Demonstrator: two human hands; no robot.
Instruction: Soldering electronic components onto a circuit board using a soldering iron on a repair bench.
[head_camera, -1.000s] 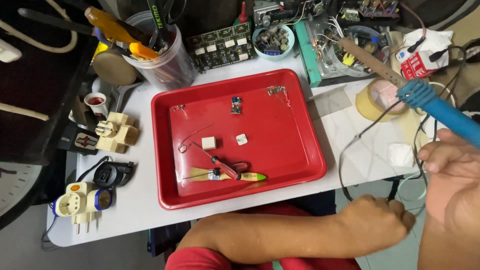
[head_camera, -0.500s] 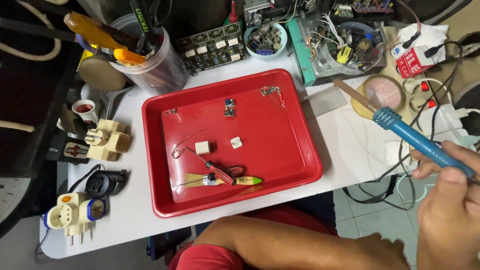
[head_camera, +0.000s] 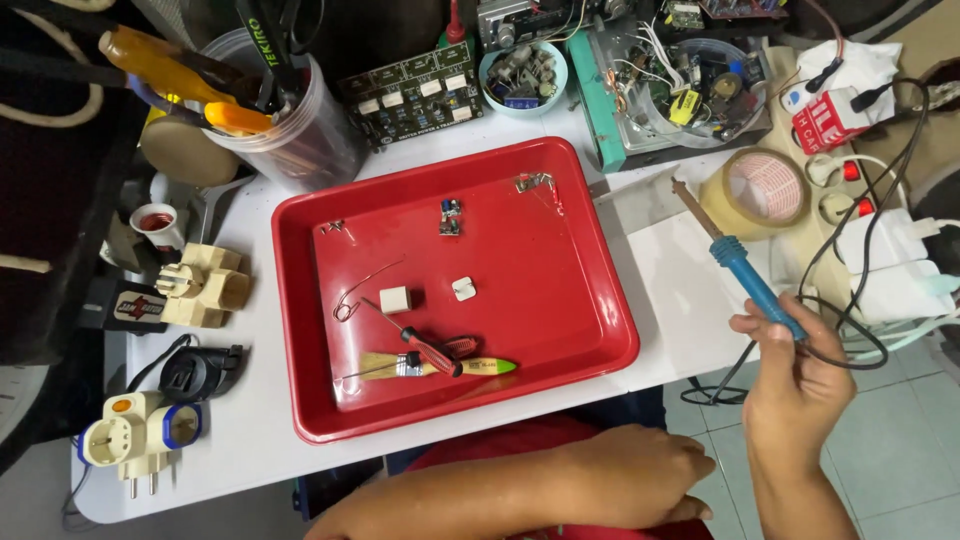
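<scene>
Right hand (head_camera: 795, 385): we see it closed around the blue soldering iron (head_camera: 745, 265), tip over the white table (head_camera: 690, 290), beside the red tray (head_camera: 300, 330).
Left hand (head_camera: 640, 475): we see fingers curled, holding nothing, at the table edge.

a white table (head_camera: 690, 290) carries a red tray (head_camera: 610, 300) at its middle. left of the tray lie a beige adapter (head_camera: 205, 287), a black plug (head_camera: 200, 372) and a white-and-blue adapter (head_camera: 140, 432). behind it stand a clear tool jar (head_camera: 295, 130), a green circuit board (head_camera: 415, 92) and a blue bowl (head_camera: 522, 75). a tape roll (head_camera: 765, 188) lies to the right.
</scene>
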